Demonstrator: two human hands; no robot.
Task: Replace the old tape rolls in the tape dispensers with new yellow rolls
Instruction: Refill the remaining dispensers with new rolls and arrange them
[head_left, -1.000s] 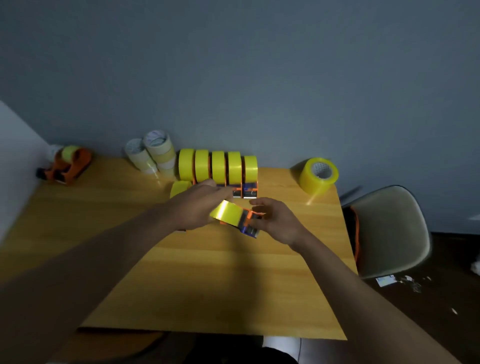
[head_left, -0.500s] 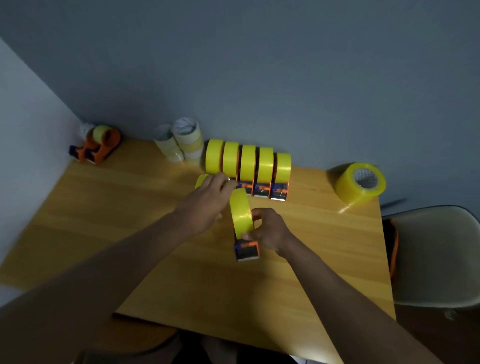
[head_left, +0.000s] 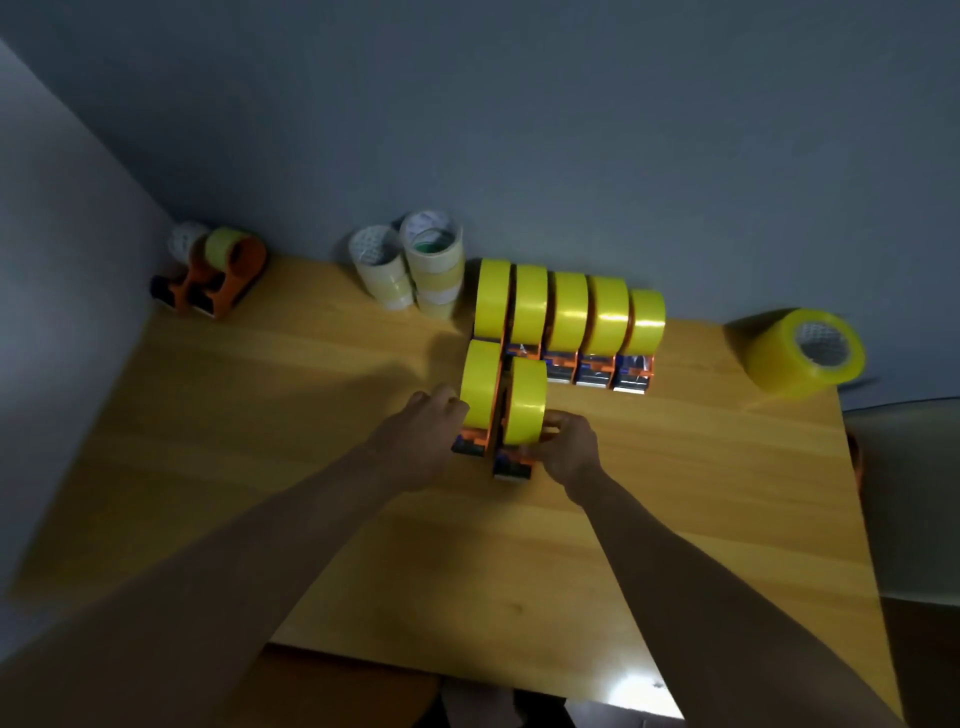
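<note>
Yellow-rolled dispenser (head_left: 522, 415) | right hand (head_left: 569, 449) grips it | left hand (head_left: 428, 426) holds neighbouring dispenser (head_left: 480, 395)

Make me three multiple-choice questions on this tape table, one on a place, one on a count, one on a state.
1. Where does the loose yellow roll lie?
A. far right corner
B. beside the orange dispenser
C. on the chair

2. How many dispensers stand in the back row?
A. three
B. five
C. eight

3. What is the right hand doing?
A. resting flat
B. holding the front right dispenser
C. lifting pale rolls

Key: A, it lies alone at the table's right; B, five yellow rolls stand side by side; B, fingers curl at its base.
</note>
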